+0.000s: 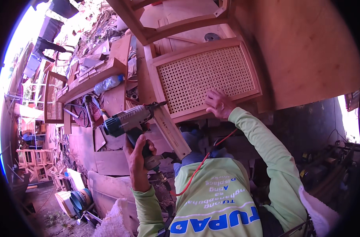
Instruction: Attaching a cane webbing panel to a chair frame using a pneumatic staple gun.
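My left hand (138,158) is wrapped round the handle of a grey and dark-green pneumatic nail gun (126,120). Its nose points right, beside the lower left corner of a wooden frame (161,85) filled with woven cane webbing (203,75). The gun's long pale magazine (170,132) slants down toward my body. A red air hose (205,158) curves across my shirt. My right hand (219,104) rests on the near edge of the cane panel, fingers apart and slightly bent over the webbing. The panel belongs to a wooden chair frame (188,27) lying on the work surface.
Left of the panel lie a plastic bottle (108,84), wood offcuts (91,63) and hand tools. Another cane panel (54,96) stands farther left. A large plywood sheet (298,51) is at the right. Buckets (81,198) sit on the lower left floor; a dark round disc (212,37) lies behind the panel.
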`<state>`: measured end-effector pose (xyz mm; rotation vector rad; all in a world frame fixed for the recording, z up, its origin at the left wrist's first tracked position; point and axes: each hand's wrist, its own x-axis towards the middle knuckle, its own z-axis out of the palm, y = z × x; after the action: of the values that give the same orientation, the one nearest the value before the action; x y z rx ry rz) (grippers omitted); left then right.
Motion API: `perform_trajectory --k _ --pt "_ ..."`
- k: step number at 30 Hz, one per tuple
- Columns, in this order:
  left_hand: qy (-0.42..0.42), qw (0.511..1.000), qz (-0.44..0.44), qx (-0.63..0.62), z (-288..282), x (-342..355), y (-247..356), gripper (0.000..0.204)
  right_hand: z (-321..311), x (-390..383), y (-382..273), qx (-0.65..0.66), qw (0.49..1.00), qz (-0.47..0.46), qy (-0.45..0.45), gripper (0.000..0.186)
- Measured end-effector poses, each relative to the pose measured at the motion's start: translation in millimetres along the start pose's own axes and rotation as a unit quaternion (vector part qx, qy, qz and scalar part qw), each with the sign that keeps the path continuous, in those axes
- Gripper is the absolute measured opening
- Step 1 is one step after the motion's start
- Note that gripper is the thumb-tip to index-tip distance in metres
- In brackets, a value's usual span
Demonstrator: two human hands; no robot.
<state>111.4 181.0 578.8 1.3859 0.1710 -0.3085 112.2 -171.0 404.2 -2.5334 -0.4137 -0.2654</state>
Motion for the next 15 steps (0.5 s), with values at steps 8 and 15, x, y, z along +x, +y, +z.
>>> perform_trajectory --k 8,15 --pt "0.042 0.999 0.005 -0.002 -10.5 -23.9 -10.0 0.034 20.1 -11.7 -0.3 -0.103 0.995 0.002 0.011 0.025" --pt "0.041 0.999 -0.008 0.025 -10.7 -30.8 -8.1 0.03 24.5 -11.5 3.3 -0.108 0.994 -0.007 0.01 0.031"
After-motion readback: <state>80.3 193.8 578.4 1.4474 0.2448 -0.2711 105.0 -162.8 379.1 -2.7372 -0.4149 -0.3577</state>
